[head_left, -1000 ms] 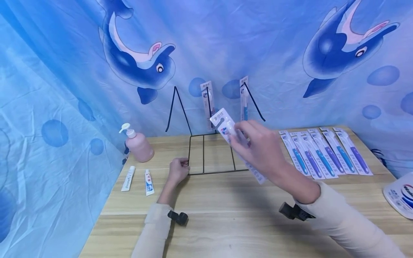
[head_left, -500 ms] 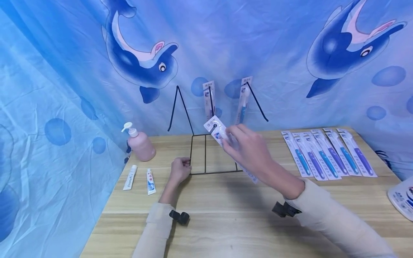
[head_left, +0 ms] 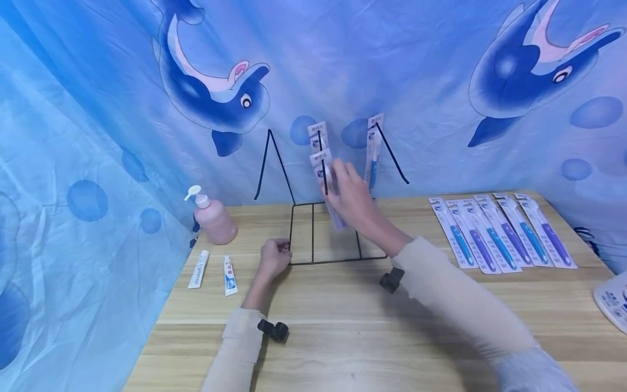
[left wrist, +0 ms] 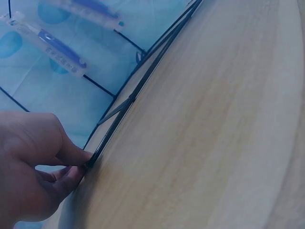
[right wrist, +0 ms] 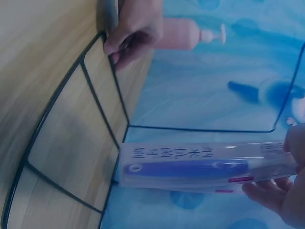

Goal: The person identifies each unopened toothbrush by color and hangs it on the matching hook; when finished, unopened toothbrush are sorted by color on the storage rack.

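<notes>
My right hand (head_left: 354, 196) pinches a packaged toothbrush (right wrist: 186, 168) with a purple handle by its edge. The pack hangs at the middle prong of a black wire rack (head_left: 338, 262); the prong's front end shows over the card's face. Behind it, another packaged toothbrush (head_left: 315, 130) hangs on the same prong, partly hidden. On the right prong hangs a toothbrush pack (head_left: 374, 155) with a blue handle. My left hand (head_left: 273, 258) pinches the rack's base at its front left corner, thumb and finger (left wrist: 78, 155) on the wire. The left prong (head_left: 264, 163) bears nothing.
Several packaged toothbrushes (head_left: 499, 234), blue and purple, lie in a row on the table's right. At left stand a pink pump bottle (head_left: 217, 223) and two small tubes, one white (head_left: 198, 269), one printed (head_left: 229, 275). A white container (head_left: 614, 299) sits at the right edge.
My right hand has moved up, leftward and away from me, bringing the toothbrush pack from a slant to nearly upright at the middle prong. The left hand keeps its place on the rack.
</notes>
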The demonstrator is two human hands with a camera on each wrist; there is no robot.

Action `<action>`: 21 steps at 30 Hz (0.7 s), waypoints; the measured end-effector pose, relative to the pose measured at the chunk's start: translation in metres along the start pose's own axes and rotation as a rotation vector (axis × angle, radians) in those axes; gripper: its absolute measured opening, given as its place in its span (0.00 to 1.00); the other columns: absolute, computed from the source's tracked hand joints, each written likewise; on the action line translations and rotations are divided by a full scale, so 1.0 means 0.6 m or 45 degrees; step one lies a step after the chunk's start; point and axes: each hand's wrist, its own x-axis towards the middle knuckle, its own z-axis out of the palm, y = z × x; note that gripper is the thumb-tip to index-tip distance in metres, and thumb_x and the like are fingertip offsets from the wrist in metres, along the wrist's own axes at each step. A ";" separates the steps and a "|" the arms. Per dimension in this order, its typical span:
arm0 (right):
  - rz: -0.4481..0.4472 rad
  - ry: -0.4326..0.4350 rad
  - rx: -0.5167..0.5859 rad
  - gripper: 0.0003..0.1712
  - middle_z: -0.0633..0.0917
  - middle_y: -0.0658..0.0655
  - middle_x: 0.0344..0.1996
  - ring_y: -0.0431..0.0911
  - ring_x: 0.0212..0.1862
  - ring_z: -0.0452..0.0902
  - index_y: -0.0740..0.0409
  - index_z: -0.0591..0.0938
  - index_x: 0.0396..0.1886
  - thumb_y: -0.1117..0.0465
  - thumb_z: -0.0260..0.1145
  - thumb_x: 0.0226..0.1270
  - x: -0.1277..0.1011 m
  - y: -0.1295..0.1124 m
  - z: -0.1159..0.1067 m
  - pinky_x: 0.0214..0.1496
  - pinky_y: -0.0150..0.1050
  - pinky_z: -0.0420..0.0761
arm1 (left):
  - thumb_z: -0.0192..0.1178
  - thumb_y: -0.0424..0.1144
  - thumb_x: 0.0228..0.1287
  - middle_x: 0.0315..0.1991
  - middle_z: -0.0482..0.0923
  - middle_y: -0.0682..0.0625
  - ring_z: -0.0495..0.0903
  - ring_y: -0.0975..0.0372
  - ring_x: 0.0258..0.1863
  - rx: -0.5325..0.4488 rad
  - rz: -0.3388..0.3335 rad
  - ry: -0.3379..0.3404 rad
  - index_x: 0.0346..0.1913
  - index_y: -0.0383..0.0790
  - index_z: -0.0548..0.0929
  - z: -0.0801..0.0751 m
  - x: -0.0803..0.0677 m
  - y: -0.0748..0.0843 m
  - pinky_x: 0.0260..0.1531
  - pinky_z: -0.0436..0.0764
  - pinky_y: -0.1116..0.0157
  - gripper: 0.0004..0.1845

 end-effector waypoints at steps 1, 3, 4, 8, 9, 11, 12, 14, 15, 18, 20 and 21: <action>0.001 0.007 0.005 0.15 0.75 0.57 0.36 0.49 0.35 0.71 0.59 0.70 0.46 0.63 0.67 0.66 0.005 0.004 0.006 0.32 0.40 0.78 | 0.62 0.20 0.54 0.38 0.82 0.39 0.81 0.52 0.40 0.000 -0.001 -0.005 0.52 0.23 0.81 0.001 0.001 -0.002 0.45 0.84 0.60 0.20; -0.004 0.030 0.011 0.14 0.74 0.57 0.36 0.49 0.35 0.70 0.59 0.70 0.47 0.63 0.64 0.68 0.017 0.012 0.017 0.32 0.40 0.77 | 0.62 0.21 0.54 0.38 0.82 0.39 0.81 0.52 0.39 0.010 0.005 -0.010 0.52 0.22 0.81 0.002 0.001 -0.004 0.44 0.84 0.61 0.20; -0.003 0.036 0.014 0.14 0.74 0.57 0.36 0.49 0.35 0.70 0.59 0.70 0.47 0.63 0.64 0.69 0.023 0.015 0.022 0.32 0.39 0.77 | 0.62 0.21 0.54 0.38 0.82 0.40 0.81 0.52 0.39 0.012 0.004 -0.007 0.52 0.23 0.81 0.002 0.002 -0.005 0.44 0.84 0.61 0.20; 0.009 0.064 0.022 0.13 0.74 0.57 0.36 0.49 0.34 0.70 0.59 0.69 0.49 0.62 0.61 0.71 0.050 0.027 0.037 0.30 0.38 0.76 | 0.61 0.20 0.54 0.38 0.82 0.40 0.81 0.53 0.39 0.008 0.002 0.009 0.52 0.23 0.82 0.002 0.004 -0.005 0.44 0.84 0.61 0.20; 0.019 0.068 0.022 0.13 0.73 0.57 0.36 0.49 0.34 0.70 0.59 0.69 0.49 0.61 0.61 0.72 0.056 0.030 0.040 0.30 0.38 0.76 | 0.61 0.20 0.54 0.38 0.82 0.40 0.81 0.53 0.39 0.001 -0.002 0.010 0.53 0.24 0.82 0.002 0.004 -0.005 0.44 0.84 0.61 0.20; 0.040 0.075 0.025 0.13 0.73 0.57 0.36 0.49 0.34 0.70 0.59 0.68 0.49 0.61 0.61 0.72 0.068 0.035 0.045 0.30 0.39 0.76 | 0.61 0.20 0.53 0.38 0.82 0.40 0.81 0.53 0.39 -0.005 0.004 0.010 0.52 0.23 0.82 0.002 0.004 -0.004 0.44 0.84 0.61 0.20; 0.052 0.078 0.026 0.12 0.73 0.57 0.36 0.50 0.34 0.70 0.59 0.68 0.49 0.61 0.60 0.72 0.074 0.037 0.046 0.31 0.39 0.76 | 0.61 0.20 0.53 0.38 0.82 0.40 0.81 0.53 0.39 -0.007 0.007 0.008 0.52 0.23 0.81 0.003 0.005 -0.004 0.44 0.84 0.61 0.20; 0.070 0.077 0.029 0.12 0.73 0.57 0.36 0.50 0.35 0.70 0.59 0.68 0.48 0.61 0.60 0.73 0.082 0.041 0.049 0.32 0.40 0.75 | 0.60 0.20 0.53 0.38 0.82 0.39 0.81 0.53 0.39 -0.012 0.015 0.008 0.52 0.22 0.81 0.003 0.005 -0.004 0.44 0.84 0.61 0.20; 0.079 0.072 0.033 0.12 0.73 0.57 0.36 0.50 0.36 0.70 0.59 0.68 0.48 0.61 0.60 0.73 0.085 0.042 0.050 0.33 0.41 0.75 | 0.60 0.20 0.53 0.37 0.82 0.39 0.81 0.52 0.38 -0.013 0.017 0.010 0.52 0.22 0.82 0.003 0.005 -0.003 0.44 0.84 0.61 0.20; 0.098 0.057 0.043 0.12 0.73 0.58 0.37 0.50 0.37 0.70 0.58 0.68 0.49 0.60 0.60 0.73 0.090 0.044 0.052 0.34 0.41 0.75 | 0.60 0.20 0.52 0.37 0.82 0.39 0.81 0.52 0.38 -0.011 0.016 0.018 0.51 0.23 0.82 0.003 0.003 -0.003 0.44 0.84 0.60 0.20; 0.113 0.042 0.047 0.13 0.74 0.57 0.38 0.49 0.38 0.70 0.58 0.68 0.50 0.59 0.59 0.73 0.090 0.044 0.053 0.35 0.40 0.76 | 0.60 0.20 0.52 0.37 0.82 0.39 0.81 0.52 0.38 -0.005 0.015 0.023 0.51 0.23 0.82 0.002 0.002 -0.003 0.44 0.84 0.60 0.20; 0.124 0.037 0.046 0.13 0.74 0.57 0.38 0.49 0.38 0.70 0.58 0.68 0.50 0.58 0.60 0.73 0.090 0.043 0.053 0.35 0.40 0.76 | 0.60 0.20 0.52 0.37 0.82 0.39 0.81 0.52 0.38 -0.005 0.016 0.022 0.51 0.23 0.82 0.002 0.002 -0.003 0.44 0.84 0.60 0.20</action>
